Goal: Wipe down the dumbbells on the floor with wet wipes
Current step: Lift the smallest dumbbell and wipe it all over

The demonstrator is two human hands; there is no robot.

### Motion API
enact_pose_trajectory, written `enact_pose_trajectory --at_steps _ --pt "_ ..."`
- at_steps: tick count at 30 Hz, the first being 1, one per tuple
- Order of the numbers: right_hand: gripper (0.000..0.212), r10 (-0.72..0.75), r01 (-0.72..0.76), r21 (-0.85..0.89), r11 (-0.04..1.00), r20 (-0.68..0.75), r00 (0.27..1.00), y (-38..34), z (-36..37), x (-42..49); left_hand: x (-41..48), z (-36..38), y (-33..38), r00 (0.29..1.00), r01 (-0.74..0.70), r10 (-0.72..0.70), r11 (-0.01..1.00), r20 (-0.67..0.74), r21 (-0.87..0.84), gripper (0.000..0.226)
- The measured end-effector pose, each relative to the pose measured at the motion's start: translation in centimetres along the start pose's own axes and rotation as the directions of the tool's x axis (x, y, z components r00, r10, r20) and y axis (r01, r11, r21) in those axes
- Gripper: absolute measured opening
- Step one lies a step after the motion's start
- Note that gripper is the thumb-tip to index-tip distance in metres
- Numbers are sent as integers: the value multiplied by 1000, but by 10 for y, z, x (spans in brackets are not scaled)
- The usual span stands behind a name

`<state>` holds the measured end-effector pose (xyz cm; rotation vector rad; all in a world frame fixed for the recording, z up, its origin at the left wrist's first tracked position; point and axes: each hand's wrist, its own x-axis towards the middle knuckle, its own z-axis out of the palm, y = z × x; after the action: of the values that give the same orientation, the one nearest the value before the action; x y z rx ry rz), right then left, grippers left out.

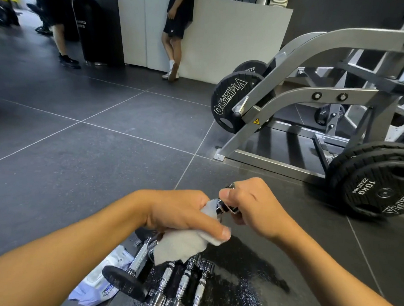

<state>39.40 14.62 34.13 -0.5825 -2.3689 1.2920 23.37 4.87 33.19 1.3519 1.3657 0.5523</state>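
While the right hand [252,206] is gripping a small chrome dumbbell [224,206] above the floor [80,170], the left hand [182,212] is pinching a white wet wipe [180,244] against its nine o'clock end. More dumbbells [183,284] are lying at six o'clock, the wipes pack [103,280] at seven.

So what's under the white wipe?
The wipe, in the left hand, wraps a chrome dumbbell the right hand grips; the wrapped part is hidden. More dumbbells lie below.
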Motion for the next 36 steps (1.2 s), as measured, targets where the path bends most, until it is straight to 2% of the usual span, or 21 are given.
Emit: enact_pose_trajectory --at_steps 2,4,6,8,10,11,13,15,17,18,20,23,25,26,28,30,31,33,35,36 --pt "60 -6 -4 -158 987 -65 998 -6 0 0 5 8 3 980 -55 72 993 -184 101 25" --pt "59 50 -81 -226 971 -140 989 -7 -1 2 15 14 6 908 -56 147 970 -392 235 25" --pt "56 178 -210 -221 952 -156 972 -8 3 3 23 14 7 820 101 199 873 -537 477 31" --pt "57 336 -355 -157 922 -134 932 -4 6 1 28 14 8 775 234 208 783 -597 577 31" --pt "58 476 -478 -2 878 -75 876 0 12 0 31 16 5 742 304 214 736 -635 604 28" --pt "60 485 -484 30 875 -46 873 0 13 -1 32 17 4 730 322 225 720 -645 615 28" --pt "67 401 -402 -23 916 -36 915 4 11 1 31 17 5 731 308 216 743 -648 595 32" --pt "75 281 -284 -117 951 -42 959 2 4 3 30 11 7 789 192 153 858 -595 476 32" --pt "79 190 -196 -110 974 -66 980 1 -1 4 24 10 8 875 34 76 976 -478 217 31" --pt "81 152 -158 -105 982 -68 986 3 -2 5 22 12 9 904 -16 60 994 -424 105 28" --pt "78 135 -135 13 991 -64 989 10 -1 9 19 17 10 904 -86 63 996 -423 -36 24" --pt "64 270 -254 305 918 -12 963 28 3 14 21 18 16 830 -265 54 914 -556 -307 20" --pt "24 268 -282 279 918 89 959 40 6 14 23 13 18 770 -364 -30 800 -637 -478 28" --pt "7 250 -294 221 930 206 946 44 9 11 23 11 19 747 -402 -62 750 -662 -525 26" --pt "24 238 -337 125 933 488 840 48 15 2 24 9 21 711 -470 -91 675 -697 -568 23" --pt "31 175 -330 141 933 624 761 49 23 -3 25 9 25 688 -510 -107 632 -718 -583 25" --pt "25 141 -318 180 931 626 767 47 27 -3 25 10 27 683 -522 -111 617 -722 -588 27" --pt "10 127 -310 263 914 538 833 43 32 -1 27 12 30 668 -560 -106 582 -737 -590 29" --pt "14 122 -306 358 882 455 882 39 41 -1 28 13 32 646 -600 -97 549 -757 -582 26" --pt "13 113 -331 426 842 460 880 40 43 -1 29 13 33 645 -617 -89 525 -759 -587 24"
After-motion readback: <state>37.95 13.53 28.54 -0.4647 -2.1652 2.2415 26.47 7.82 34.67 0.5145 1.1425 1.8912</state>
